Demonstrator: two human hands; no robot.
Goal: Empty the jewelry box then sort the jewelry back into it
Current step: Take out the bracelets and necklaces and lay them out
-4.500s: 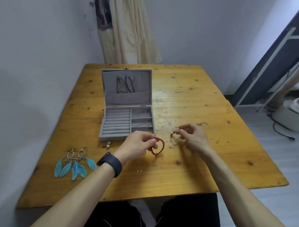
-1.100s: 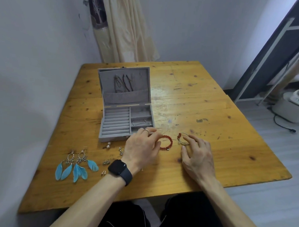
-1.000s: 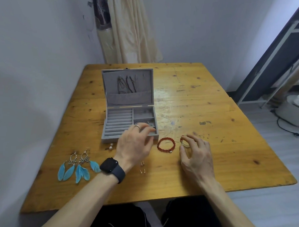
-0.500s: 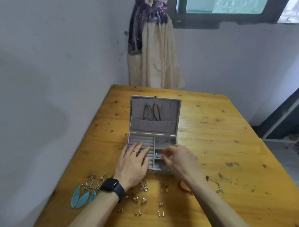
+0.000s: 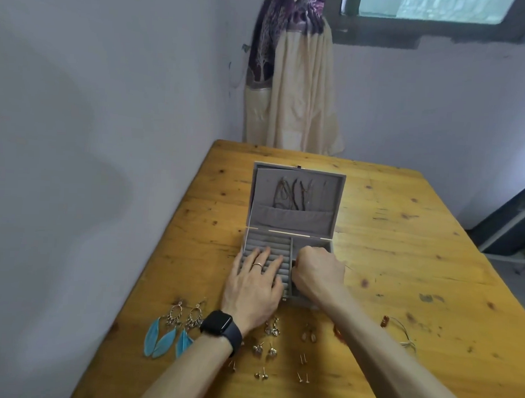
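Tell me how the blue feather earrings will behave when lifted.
The feather earrings probably weigh almost nothing: thin feathers under openwork metal. They will likely dangle floppily, since the parts look linked. The feathers may bend if pinched.

Left hand flat on open jewelry box

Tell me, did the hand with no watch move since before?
Yes. The right hand left the table and went forward and left, over the right-side compartments of the jewelry box.
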